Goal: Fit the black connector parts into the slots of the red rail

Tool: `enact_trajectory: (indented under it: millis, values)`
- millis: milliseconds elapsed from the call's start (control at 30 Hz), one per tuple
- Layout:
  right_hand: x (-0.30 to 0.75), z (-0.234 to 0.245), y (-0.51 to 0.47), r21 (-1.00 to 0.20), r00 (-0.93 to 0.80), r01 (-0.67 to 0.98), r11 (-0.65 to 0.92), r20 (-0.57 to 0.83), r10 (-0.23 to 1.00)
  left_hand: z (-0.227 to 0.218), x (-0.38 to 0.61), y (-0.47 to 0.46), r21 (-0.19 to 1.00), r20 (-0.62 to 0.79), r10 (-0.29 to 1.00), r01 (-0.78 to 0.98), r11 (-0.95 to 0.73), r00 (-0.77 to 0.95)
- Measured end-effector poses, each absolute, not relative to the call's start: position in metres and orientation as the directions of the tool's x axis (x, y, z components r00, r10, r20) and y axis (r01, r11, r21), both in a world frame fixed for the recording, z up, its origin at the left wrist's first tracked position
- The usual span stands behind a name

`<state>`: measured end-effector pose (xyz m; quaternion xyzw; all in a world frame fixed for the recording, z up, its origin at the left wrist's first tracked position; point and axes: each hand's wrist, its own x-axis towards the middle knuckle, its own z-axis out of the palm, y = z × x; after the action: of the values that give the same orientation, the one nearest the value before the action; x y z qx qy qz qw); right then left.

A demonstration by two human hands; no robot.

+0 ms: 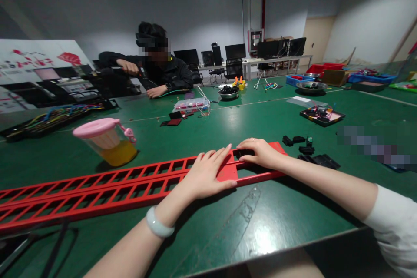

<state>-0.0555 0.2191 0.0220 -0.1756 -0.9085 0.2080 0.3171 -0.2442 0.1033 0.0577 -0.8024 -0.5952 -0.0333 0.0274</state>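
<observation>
A long red slotted frame [124, 191] with two rows of rectangular openings lies across the table in front of me. My left hand [208, 173] rests flat on its red plate section, fingers spread and thumb along the near edge. At the frame's right end, my right hand [259, 153] reaches over the far rail with its fingers bent. Thumb and fingertips close round a small black plastic part [241, 153] in the opening there, mostly hidden by the hand. Several similar black plastic pieces [306, 150] lie just beyond the frame's right end.
A pink-lidded jug [119, 153] of yellow liquid stands behind the frame. Farther off are a clear plastic case [192, 105], metal bowls [311, 87] and a small tray of parts [322, 115]. Across the green table sits a person [172, 76] holding a tool. Wired strips [55, 117] lie left.
</observation>
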Motion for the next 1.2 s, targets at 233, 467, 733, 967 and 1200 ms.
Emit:
enact_trajectory:
  millis: [233,467,733,967,1200]
  values:
    - [-0.056,0.024,0.219,-0.450,-0.753,0.187,0.873,0.506,0.421,0.057,-0.245,0.103,-0.006,0.091,0.951,0.955,-0.296,0.296]
    - [-0.055,0.028,0.218,-0.454,-0.760,0.257,0.853,0.450,0.468,0.055,-0.245,0.104,0.019,0.098,0.951,0.955,-0.297,0.294]
    - [-0.042,0.039,0.196,-0.536,-0.687,0.109,0.837,0.568,0.454,0.059,-0.242,0.096,0.092,0.457,0.828,0.908,-0.408,0.325]
    - [-0.027,0.066,0.147,-0.667,-0.763,-0.089,0.740,0.523,0.379,0.063,-0.219,0.076,0.250,0.783,0.581,0.742,-0.622,0.223]
    - [-0.033,0.061,0.133,-0.663,-0.831,-0.085,0.744,0.459,0.314,0.059,-0.208,0.074,0.326,0.823,0.528,0.588,-0.740,0.207]
